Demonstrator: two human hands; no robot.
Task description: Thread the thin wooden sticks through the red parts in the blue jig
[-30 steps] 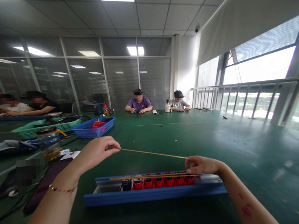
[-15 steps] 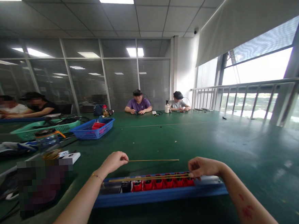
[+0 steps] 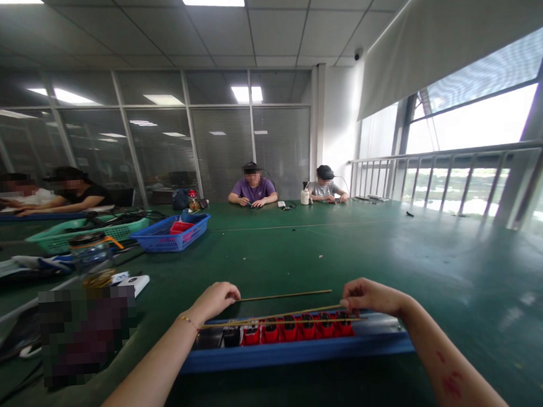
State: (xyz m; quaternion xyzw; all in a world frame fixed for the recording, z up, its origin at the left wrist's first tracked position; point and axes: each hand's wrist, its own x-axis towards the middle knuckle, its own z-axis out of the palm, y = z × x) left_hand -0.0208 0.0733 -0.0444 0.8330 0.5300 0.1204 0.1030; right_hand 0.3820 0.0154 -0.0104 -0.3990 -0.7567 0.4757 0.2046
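My left hand is closed in a pinch on one end of a thin, straight wooden stick, which points right above the green table. Between the fingertips of my right hand is the right end of a second thin stick, tilted slightly up toward that hand. Another thin stick lies across the top of a row of several red cup-like pieces with dark tops. Left of them is a black piece. All sit in a long blue tray in front of me.
A blue basket with a red item, a green basket, a glass jar and a white device stand to the left. Across the green table sit two people, with others at far left.
The stick at my right hand has risen at its right end and come apart from the one lying on the red pieces. My left hand has shifted slightly right and down in view.
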